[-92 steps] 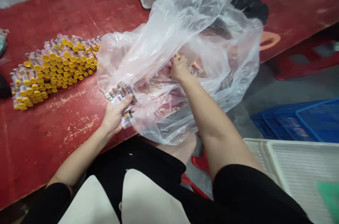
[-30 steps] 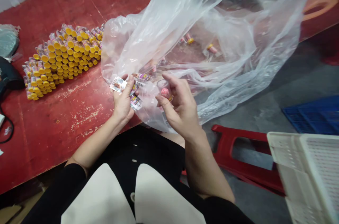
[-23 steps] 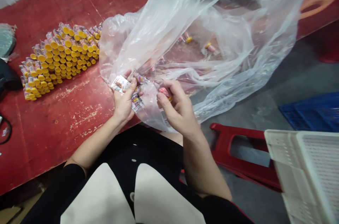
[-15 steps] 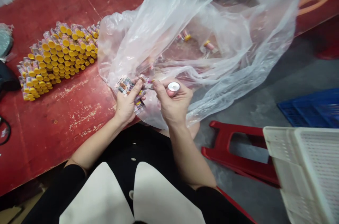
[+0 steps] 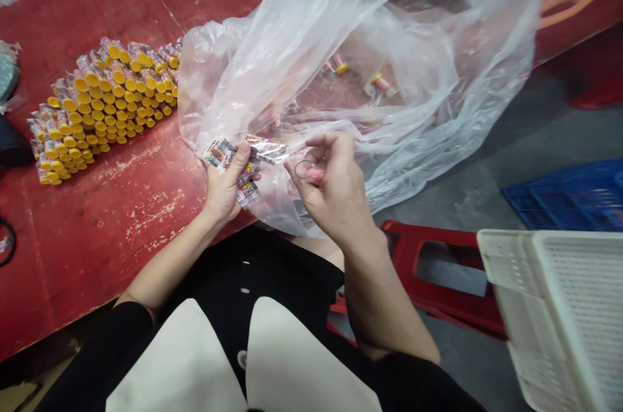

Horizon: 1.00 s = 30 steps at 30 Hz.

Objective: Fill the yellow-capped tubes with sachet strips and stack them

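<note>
My left hand point(image 5: 222, 190) is closed around several small printed plastic wrappers point(image 5: 247, 191), pinching them under the thumb. One wrapper point(image 5: 265, 148) sticks out to the right toward my other hand. A small round tube point(image 5: 315, 173) with a pink body sits in the curled fingers of my right hand point(image 5: 341, 194), its circular end toward me. The right thumb and index fingertips are close to the wrapper's edge; whether they touch it I cannot tell. Under both hands lies a large clear plastic bag point(image 5: 287, 61), with a few yellow-capped pink tubes point(image 5: 382, 82) in it.
Many wrapped tubes with yellow caps point(image 5: 104, 104) are stacked on the red table point(image 5: 146, 185) at left. On the right are a red stool point(image 5: 438, 295), a white plastic crate point(image 5: 516, 295) and a blue crate point(image 5: 559, 198). An orange ring-shaped handle point(image 5: 567, 0) lies at upper right.
My right hand has drawn back from the left and turned, tilting the tube's end. The wrapper by my left thumb now extends flat to the right.
</note>
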{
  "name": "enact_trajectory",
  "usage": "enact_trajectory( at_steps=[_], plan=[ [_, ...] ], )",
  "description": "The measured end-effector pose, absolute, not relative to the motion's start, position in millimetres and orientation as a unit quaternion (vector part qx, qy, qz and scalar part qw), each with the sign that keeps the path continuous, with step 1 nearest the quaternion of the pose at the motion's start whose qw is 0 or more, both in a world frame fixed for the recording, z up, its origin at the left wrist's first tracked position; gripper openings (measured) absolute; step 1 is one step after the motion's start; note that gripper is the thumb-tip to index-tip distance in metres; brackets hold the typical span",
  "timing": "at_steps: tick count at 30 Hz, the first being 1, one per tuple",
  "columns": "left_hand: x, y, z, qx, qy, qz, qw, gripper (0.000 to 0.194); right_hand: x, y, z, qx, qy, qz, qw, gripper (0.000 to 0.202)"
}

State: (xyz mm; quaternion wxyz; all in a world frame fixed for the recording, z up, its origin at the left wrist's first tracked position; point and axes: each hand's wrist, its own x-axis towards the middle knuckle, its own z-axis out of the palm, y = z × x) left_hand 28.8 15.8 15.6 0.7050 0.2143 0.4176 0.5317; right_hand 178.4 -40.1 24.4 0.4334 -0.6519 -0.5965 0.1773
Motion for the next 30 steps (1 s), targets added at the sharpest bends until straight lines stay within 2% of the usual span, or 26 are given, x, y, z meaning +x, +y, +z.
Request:
enact_trajectory(
  at_steps=[3,7,10,15,21,26,30],
  plan=[
    [29,14,14,0.215,0.41,0.528,0.712,0.047,175,-37,25,-0.693,-0.607,0.135,0.364,0.036],
    [26,12,11,0.244,0.388,0.519,0.722,0.046,175,-39,31,-0.724,-0.603,0.132,0.309,0.044],
    [25,12,10,0.271,0.384,0.532,0.705,0.043,180,-45,38,-0.725,-0.599,0.138,0.309,0.042],
    [25,11,11,0.247,0.41,0.53,0.7,0.041,182,-52,45,-0.677,-0.614,0.191,0.359,0.032],
    [24,8,5,0.298,0.414,0.529,0.678,0.039,172,-51,37,-0.691,-0.636,0.142,0.313,0.03],
    [22,7,0,0.353,0.391,0.571,0.629,0.032,171,-51,35,-0.728,-0.616,0.14,0.266,0.038],
    [21,7,4,0.368,0.393,0.558,0.632,0.033,174,-50,42,-0.702,-0.621,0.184,0.296,0.034]
  ],
)
